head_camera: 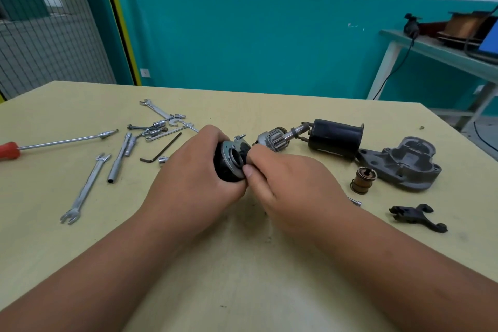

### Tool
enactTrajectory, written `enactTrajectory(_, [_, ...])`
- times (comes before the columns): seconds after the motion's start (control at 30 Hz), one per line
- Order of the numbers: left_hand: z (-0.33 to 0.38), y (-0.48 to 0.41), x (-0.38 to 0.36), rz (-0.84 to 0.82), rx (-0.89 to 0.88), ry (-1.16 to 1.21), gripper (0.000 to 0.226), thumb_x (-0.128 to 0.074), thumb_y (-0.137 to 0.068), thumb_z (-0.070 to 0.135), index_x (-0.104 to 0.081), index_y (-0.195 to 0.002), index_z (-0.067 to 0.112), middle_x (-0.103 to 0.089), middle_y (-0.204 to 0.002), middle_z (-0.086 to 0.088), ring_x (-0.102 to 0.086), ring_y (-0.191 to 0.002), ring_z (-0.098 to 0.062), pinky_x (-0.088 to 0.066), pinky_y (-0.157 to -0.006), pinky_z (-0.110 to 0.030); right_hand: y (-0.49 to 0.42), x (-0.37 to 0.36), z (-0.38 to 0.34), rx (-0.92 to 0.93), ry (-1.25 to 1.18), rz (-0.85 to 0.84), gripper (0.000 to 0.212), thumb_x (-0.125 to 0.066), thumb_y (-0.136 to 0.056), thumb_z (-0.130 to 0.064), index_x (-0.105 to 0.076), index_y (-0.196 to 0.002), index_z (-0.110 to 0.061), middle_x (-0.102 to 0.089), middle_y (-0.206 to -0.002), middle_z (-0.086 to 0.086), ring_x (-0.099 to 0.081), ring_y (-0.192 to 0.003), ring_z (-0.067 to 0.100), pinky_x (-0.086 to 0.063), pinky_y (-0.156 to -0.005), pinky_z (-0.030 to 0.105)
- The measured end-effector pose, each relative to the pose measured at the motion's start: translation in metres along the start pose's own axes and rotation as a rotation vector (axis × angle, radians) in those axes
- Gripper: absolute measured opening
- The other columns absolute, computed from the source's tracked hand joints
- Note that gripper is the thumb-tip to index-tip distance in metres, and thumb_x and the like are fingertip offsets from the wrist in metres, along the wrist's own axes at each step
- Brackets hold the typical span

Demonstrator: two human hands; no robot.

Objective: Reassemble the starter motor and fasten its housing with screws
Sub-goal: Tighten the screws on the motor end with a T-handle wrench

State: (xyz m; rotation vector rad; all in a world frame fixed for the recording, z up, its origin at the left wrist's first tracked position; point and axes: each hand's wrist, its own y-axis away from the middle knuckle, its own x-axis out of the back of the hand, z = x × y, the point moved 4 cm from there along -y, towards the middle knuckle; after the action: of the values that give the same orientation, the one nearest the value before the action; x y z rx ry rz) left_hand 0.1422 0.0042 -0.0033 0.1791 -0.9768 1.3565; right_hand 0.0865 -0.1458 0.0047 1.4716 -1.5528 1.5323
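My left hand [192, 167] grips a black cylindrical solenoid [229, 160] with a metal end plate and a round opening that faces me. My right hand [280, 178] pinches the plate's right edge with thumb and fingers; what lies under the fingertips is hidden. Behind them, on the table, lies the armature shaft with its pinion gear [275, 139], its far end in the black motor body [335, 137]. To the right sit the grey cast nose housing [404, 167], a brown plunger with a spring [362, 179] and a black shift fork [417, 217].
Spanners [86, 188], sockets [159, 124], a tube socket wrench [118, 158], a black hex key [161, 149] and a red-handled screwdriver [56, 141] are scattered at the left on the yellow table [242, 264]. A small bolt [355, 201] lies by my right wrist. A green bench [442, 54] stands behind right.
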Motion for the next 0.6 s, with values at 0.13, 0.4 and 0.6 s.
enactTrajectory(0.13, [-0.001, -0.0002, 0.0009, 0.008, -0.003, 0.009, 0.037, -0.063, -0.065, 0.059, -0.046, -0.094, 0.043, -0.059, -0.098, 0.031, -0.058, -0.087, 0.003, -0.044, -0.058, -0.029, -0.0004, -0.0027, -0.0018, 0.006, -0.004, 0.01, 0.016, -0.031, -0.107, -0.043, -0.031, -0.097, -0.031, -0.042, -0.072, -0.01, -0.046, -0.068, 0.021, -0.034, -0.056, 0.041])
enactTrajectory(0.4, [0.0004, 0.001, 0.0008, 0.001, 0.005, 0.03, 0.038, -0.063, -0.065, 0.06, -0.046, -0.093, 0.042, -0.061, -0.095, 0.026, -0.059, -0.085, 0.001, -0.048, -0.06, -0.031, 0.0022, 0.0026, 0.0012, -0.025, -0.06, 0.066, 0.018, -0.035, -0.104, -0.047, -0.04, -0.097, -0.03, -0.046, -0.069, -0.011, -0.049, -0.064, 0.015, -0.035, -0.054, 0.035])
enactTrajectory(0.6, [0.0007, -0.0001, -0.0008, -0.011, -0.009, 0.017, 0.037, -0.064, -0.066, 0.06, -0.045, -0.093, 0.042, -0.06, -0.099, 0.028, -0.059, -0.087, -0.001, -0.051, -0.059, -0.032, 0.0028, -0.0002, -0.0007, -0.004, -0.075, 0.034, 0.01, -0.038, -0.107, -0.038, -0.039, -0.1, -0.031, -0.044, -0.07, -0.009, -0.046, -0.066, 0.02, -0.034, -0.057, 0.041])
